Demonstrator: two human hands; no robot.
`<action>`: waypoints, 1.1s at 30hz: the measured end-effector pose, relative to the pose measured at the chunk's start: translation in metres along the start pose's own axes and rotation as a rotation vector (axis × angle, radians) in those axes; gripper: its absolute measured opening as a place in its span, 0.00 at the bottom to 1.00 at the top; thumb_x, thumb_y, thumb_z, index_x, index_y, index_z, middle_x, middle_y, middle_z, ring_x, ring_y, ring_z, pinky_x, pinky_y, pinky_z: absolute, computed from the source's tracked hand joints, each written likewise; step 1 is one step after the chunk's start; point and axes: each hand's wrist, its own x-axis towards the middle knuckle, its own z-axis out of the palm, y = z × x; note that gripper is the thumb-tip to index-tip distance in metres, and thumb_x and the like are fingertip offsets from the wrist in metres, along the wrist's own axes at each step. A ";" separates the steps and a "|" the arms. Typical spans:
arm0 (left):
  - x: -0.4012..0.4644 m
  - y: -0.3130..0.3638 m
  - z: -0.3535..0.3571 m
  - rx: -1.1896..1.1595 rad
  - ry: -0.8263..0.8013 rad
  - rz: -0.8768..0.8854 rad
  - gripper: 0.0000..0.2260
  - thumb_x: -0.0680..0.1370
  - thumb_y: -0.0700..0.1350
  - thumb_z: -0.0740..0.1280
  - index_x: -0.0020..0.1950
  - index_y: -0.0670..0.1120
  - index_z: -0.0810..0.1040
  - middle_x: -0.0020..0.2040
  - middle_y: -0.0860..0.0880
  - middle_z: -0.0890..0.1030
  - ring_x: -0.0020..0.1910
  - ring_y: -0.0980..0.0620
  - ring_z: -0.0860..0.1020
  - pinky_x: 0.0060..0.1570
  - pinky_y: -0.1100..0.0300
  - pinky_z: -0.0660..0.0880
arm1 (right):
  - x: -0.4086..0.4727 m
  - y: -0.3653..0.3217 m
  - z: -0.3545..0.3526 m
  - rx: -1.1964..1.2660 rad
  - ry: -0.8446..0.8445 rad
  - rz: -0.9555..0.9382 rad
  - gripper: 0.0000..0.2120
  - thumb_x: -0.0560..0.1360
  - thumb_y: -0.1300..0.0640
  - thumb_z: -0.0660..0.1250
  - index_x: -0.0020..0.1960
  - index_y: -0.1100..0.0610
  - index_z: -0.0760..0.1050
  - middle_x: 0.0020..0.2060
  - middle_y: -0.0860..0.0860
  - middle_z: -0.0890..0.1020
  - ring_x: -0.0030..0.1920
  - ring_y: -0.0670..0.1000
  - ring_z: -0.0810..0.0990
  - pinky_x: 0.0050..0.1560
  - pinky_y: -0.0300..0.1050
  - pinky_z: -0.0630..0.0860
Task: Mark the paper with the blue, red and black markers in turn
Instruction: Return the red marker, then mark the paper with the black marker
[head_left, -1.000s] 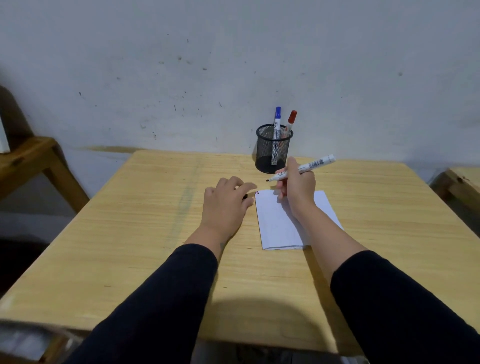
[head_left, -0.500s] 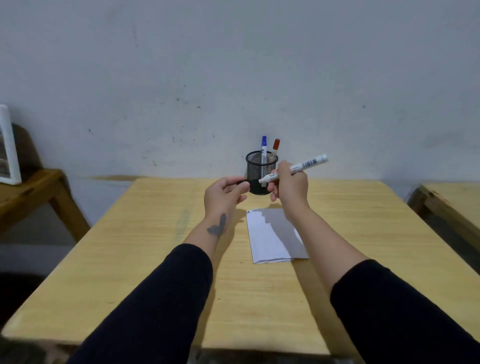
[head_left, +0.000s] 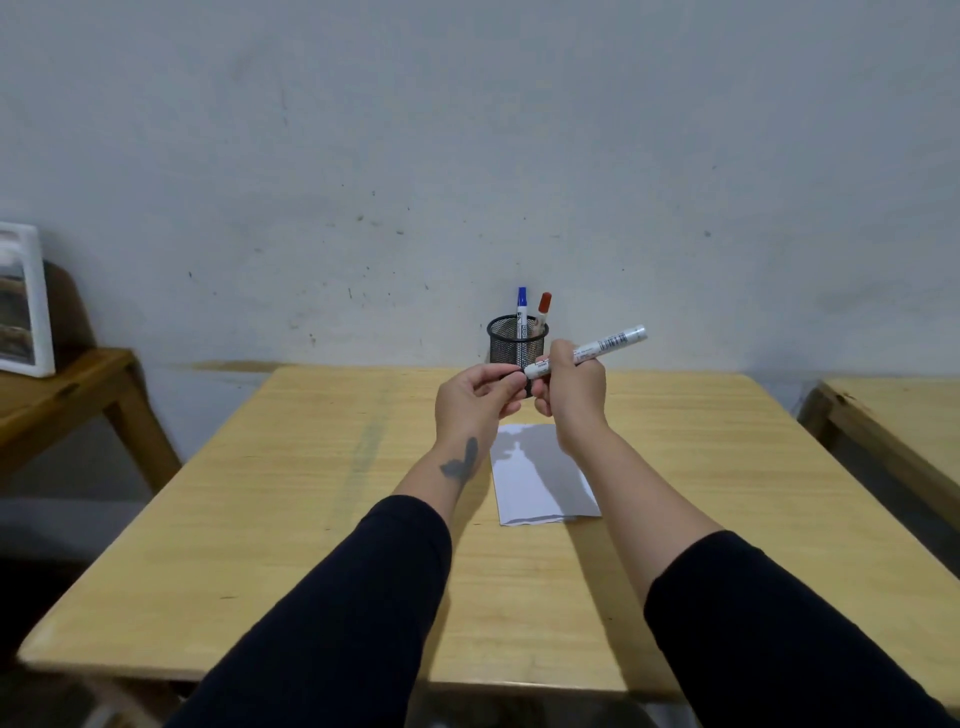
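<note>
Both hands are raised above the table (head_left: 322, 519), in front of the pen cup (head_left: 517, 340).

Right hand (head_left: 574, 395): fingers curled shut around the white barrel of the black marker (head_left: 587, 352), gripping it near its front end. The marker's long axis runs low-left to high-right, rear end up toward the right, front end pointing left at the other hand.

Left hand (head_left: 475, 400): thumb and fingertips pinched together on a small dark piece, likely the cap (head_left: 511, 370), right at the marker's front end. Whether the cap is fully seated on the tip or just meeting it cannot be told; the fingers cover the joint. The two hands sit just beside each other, nearly touching. A dark mark shows on the left wrist. Both forearms are bare, dark sleeves (head_left: 363, 597) pushed up.

The paper (head_left: 540, 478) lies flat on the table below the hands, right of centre, long side running from the near edge toward the far edge. Hand shadows fall across it. No hand touches it. Marks on it cannot be made out.

The pen cup, black mesh, stands by the far edge of the table, near the wall (head_left: 467, 130). The blue marker (head_left: 522, 306) and the red marker (head_left: 544, 310) stand upright in it, caps up, blue on the left, red leaning slightly right.

A second table (head_left: 904, 415) shows at the right, and a wooden one (head_left: 62, 395) at the left carrying a white frame (head_left: 23, 301).
</note>
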 end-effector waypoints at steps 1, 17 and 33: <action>0.000 -0.001 0.000 0.017 0.006 0.005 0.04 0.74 0.35 0.70 0.44 0.44 0.81 0.35 0.46 0.81 0.25 0.62 0.77 0.35 0.71 0.78 | 0.000 0.002 0.000 0.003 0.002 0.009 0.16 0.77 0.60 0.56 0.32 0.60 0.70 0.23 0.55 0.71 0.15 0.45 0.65 0.18 0.32 0.61; 0.020 0.010 -0.012 0.382 0.158 0.146 0.02 0.74 0.37 0.71 0.45 0.42 0.82 0.36 0.46 0.80 0.38 0.49 0.80 0.44 0.55 0.80 | 0.010 0.007 -0.017 -1.285 -0.089 -0.831 0.14 0.75 0.56 0.69 0.60 0.51 0.78 0.54 0.49 0.79 0.54 0.56 0.73 0.47 0.48 0.69; 0.001 -0.077 -0.053 1.425 -0.221 0.036 0.40 0.74 0.70 0.49 0.78 0.46 0.49 0.80 0.52 0.47 0.78 0.55 0.43 0.76 0.47 0.40 | 0.099 -0.058 0.021 -0.577 0.091 -0.538 0.10 0.78 0.61 0.64 0.59 0.59 0.72 0.31 0.43 0.73 0.29 0.38 0.73 0.25 0.24 0.67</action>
